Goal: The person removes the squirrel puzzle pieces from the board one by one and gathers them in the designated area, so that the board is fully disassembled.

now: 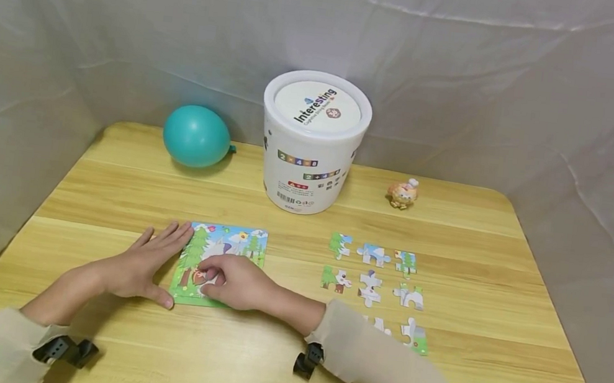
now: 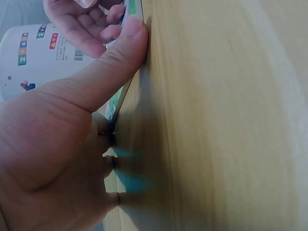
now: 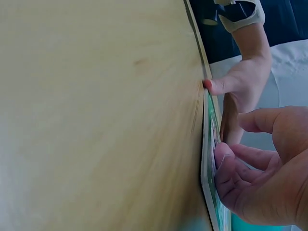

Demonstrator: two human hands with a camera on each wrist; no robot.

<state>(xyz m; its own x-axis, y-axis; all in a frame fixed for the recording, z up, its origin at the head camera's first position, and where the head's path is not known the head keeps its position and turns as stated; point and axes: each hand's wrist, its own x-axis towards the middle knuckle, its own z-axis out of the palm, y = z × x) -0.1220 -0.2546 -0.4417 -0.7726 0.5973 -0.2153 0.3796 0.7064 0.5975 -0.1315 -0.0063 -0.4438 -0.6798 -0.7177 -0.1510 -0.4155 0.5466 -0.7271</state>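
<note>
On the table lies a square picture puzzle (image 1: 253, 243) of trees, snowy mountains and grass. My left hand (image 1: 144, 265) rests at its left side with the fingers spread; the thumb touches the lower left corner. Over the lower middle of the puzzle is my right hand (image 1: 241, 282), hiding part of the picture. In the right wrist view the fingertips (image 3: 224, 156) of that hand touch the puzzle's surface, loosely bent, with the thumb apart and no piece visible between them. Loose jigsaw pieces (image 1: 373, 254) lie in rows to the right, the nearest row partly behind my right sleeve.
A tall white bucket (image 1: 311, 154) with a printed lid stands behind the puzzle. To its left sits a teal balloon (image 1: 196, 136), and a small orange figurine (image 1: 402, 193) is at the back right. Grey cloth (image 1: 465, 77) hangs behind the wooden table (image 1: 244, 360).
</note>
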